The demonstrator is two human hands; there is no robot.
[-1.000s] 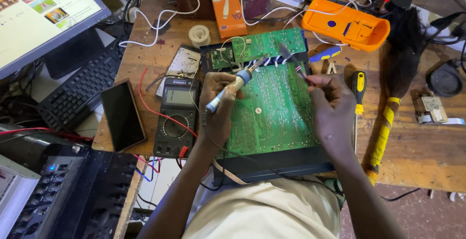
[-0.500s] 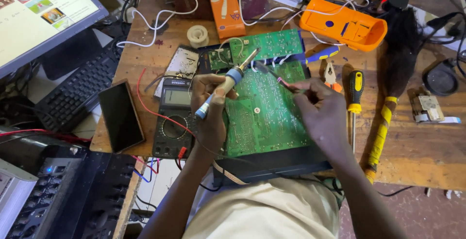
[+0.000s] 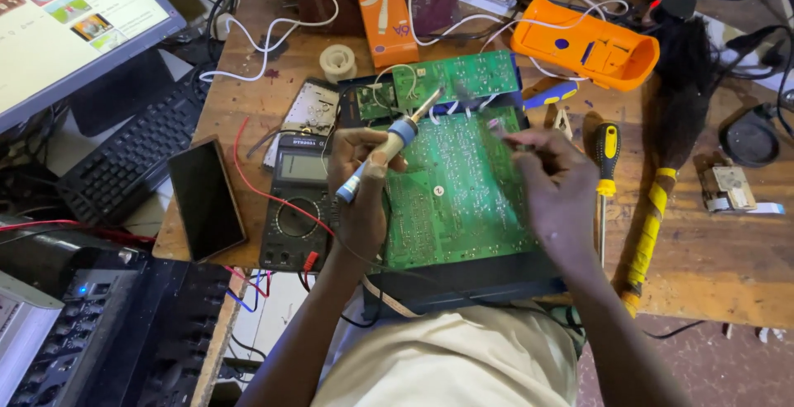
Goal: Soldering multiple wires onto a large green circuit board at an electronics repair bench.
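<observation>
— Where's the soldering iron (image 3: pixel 389 149)?
— Clenched in the left hand (image 3: pixel 362 184), tip angled toward one o'clock over the green circuit board (image 3: pixel 455 192).
— The right hand (image 3: pixel 556 184)?
— At three o'clock, pinching something thin, probably solder, steadying itself on the board.

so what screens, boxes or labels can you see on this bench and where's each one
Computer monitor: top left, tilted, bright page with small coloured pictures.
Multimeter: left of the green circuit board, by the left hand; dark body, blank grey display, round dial.
Phone: left of the multimeter, flat, black screen off.
Orange box: top centre, tall, orange with a white curl.
Label strip: far right, small, pale.
</observation>
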